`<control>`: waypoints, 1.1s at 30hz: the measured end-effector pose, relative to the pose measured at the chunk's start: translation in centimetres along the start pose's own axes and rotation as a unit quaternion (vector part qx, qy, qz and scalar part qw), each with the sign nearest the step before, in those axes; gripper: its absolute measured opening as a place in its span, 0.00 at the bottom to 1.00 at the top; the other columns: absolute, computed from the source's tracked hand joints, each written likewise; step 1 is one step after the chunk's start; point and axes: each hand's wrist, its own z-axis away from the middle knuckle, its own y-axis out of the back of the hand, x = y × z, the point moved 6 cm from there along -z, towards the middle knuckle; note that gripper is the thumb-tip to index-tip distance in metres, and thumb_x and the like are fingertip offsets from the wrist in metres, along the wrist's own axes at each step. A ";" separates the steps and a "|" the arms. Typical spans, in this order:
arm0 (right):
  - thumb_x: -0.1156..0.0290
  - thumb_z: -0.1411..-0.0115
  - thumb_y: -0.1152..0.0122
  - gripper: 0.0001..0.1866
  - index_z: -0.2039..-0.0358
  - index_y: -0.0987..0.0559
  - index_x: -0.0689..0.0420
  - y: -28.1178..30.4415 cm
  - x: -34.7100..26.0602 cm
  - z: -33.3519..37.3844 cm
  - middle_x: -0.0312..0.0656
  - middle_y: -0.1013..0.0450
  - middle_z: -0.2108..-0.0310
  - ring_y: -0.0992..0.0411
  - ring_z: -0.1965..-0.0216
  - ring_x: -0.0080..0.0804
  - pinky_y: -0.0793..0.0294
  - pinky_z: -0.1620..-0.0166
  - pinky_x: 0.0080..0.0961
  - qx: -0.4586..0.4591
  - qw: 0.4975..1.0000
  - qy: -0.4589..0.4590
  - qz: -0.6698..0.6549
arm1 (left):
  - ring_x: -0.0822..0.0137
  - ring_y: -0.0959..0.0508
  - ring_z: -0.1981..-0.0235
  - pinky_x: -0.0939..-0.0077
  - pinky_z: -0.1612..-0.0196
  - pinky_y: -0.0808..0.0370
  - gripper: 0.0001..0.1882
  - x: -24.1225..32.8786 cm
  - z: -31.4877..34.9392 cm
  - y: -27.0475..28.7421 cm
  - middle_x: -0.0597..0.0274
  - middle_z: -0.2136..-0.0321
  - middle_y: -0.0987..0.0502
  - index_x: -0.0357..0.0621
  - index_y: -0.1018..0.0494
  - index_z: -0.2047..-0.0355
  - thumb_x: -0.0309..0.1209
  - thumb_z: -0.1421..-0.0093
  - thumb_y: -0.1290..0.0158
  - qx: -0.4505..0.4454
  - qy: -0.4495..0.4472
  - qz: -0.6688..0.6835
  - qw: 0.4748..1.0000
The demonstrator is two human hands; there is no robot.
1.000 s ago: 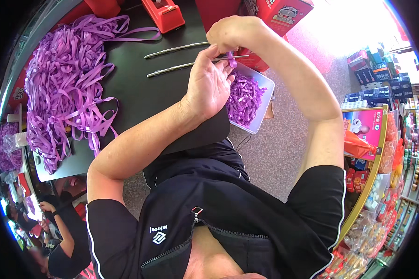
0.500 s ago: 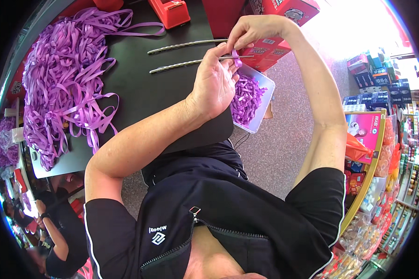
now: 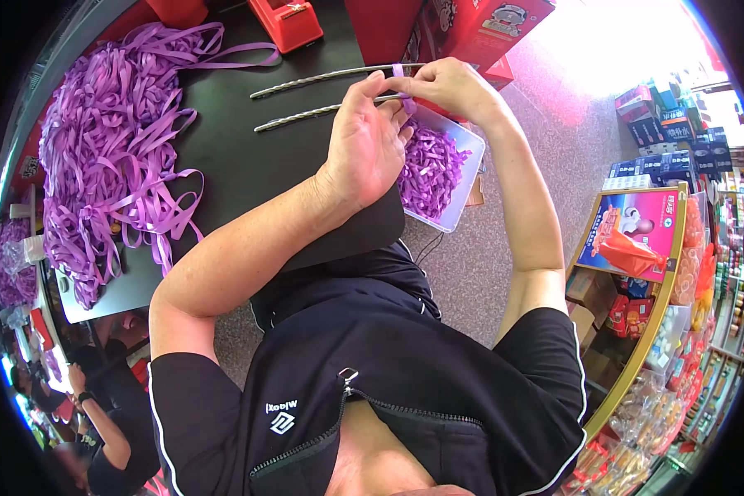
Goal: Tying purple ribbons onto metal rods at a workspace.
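Two thin twisted metal rods (image 3: 299,121) jut out side by side over the dark table. A strip of purple ribbon (image 3: 407,104) goes across both rods near my fingers. My right hand (image 3: 457,89) pinches at this ribbon between the rods, its back towards me. Beside it, my left hand (image 3: 365,147) is held palm up at the lower rod, thumb raised and fingers loosely apart; the fingertips are partly hidden behind the rod and ribbon. Under the hands stands a white plastic bin (image 3: 452,217) filled with short purple ribbon pieces (image 3: 430,169).
A large tangled heap of purple ribbon (image 3: 112,149) covers the table's left side. A red tape dispenser (image 3: 288,23) sits at the back, red boxes (image 3: 492,33) behind the rods. Goods shelves (image 3: 636,248) line the right. Another person's arm (image 3: 99,413) shows at lower left.
My right hand has come down and nearer, its fingertips now between the rods. The ribbon now reaches across both rods. My left hand has shifted slightly left in the picture.
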 end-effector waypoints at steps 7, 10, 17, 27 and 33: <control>0.55 0.48 0.33 0.18 0.72 0.18 0.60 -2.9 3.4 -2.6 0.35 0.24 0.76 0.30 0.75 0.22 0.31 0.70 0.22 -0.047 0.941 0.056 -0.331 | 0.64 0.34 0.52 0.66 0.42 0.45 0.24 -0.1 0.0 -0.5 0.57 0.56 0.34 0.49 0.40 0.54 0.50 0.43 0.49 -0.004 0.001 0.020 1.000; 0.60 0.46 0.34 0.12 0.69 0.17 0.56 -4.2 4.3 -2.6 0.33 0.24 0.75 0.37 0.78 0.17 0.39 0.73 0.15 -0.093 0.894 -0.039 -0.437 | 0.64 0.33 0.54 0.67 0.44 0.42 0.24 0.1 0.3 -0.6 0.57 0.57 0.33 0.49 0.40 0.54 0.50 0.43 0.48 -0.002 -0.006 0.017 1.000; 0.48 0.41 0.43 0.22 0.63 0.19 0.55 -3.5 5.4 -1.3 0.33 0.24 0.67 0.33 0.70 0.20 0.37 0.67 0.17 -0.091 0.893 -0.112 -0.426 | 0.63 0.30 0.55 0.66 0.47 0.35 0.20 0.0 -0.1 0.4 0.55 0.57 0.32 0.48 0.39 0.54 0.44 0.41 0.50 0.027 0.006 0.017 0.999; 0.63 0.41 0.40 0.15 0.58 0.23 0.60 -4.7 2.9 -2.7 0.41 0.24 0.65 0.26 0.70 0.26 0.25 0.67 0.25 -0.134 0.776 0.002 -0.616 | 0.56 0.23 0.66 0.65 0.62 0.27 0.13 5.0 1.2 -4.2 0.51 0.62 0.28 0.39 0.29 0.61 0.34 0.42 0.51 -0.004 -0.201 -0.817 0.541; 0.69 0.44 0.36 0.13 0.61 0.21 0.61 -4.9 2.8 -3.0 0.42 0.22 0.68 0.24 0.69 0.27 0.26 0.68 0.25 -0.118 0.784 -0.028 -0.609 | 0.50 0.47 0.36 0.46 0.38 0.49 0.36 6.0 -0.4 0.1 0.44 0.40 0.42 0.38 0.40 0.42 0.53 0.41 0.54 0.060 -0.322 -0.898 0.293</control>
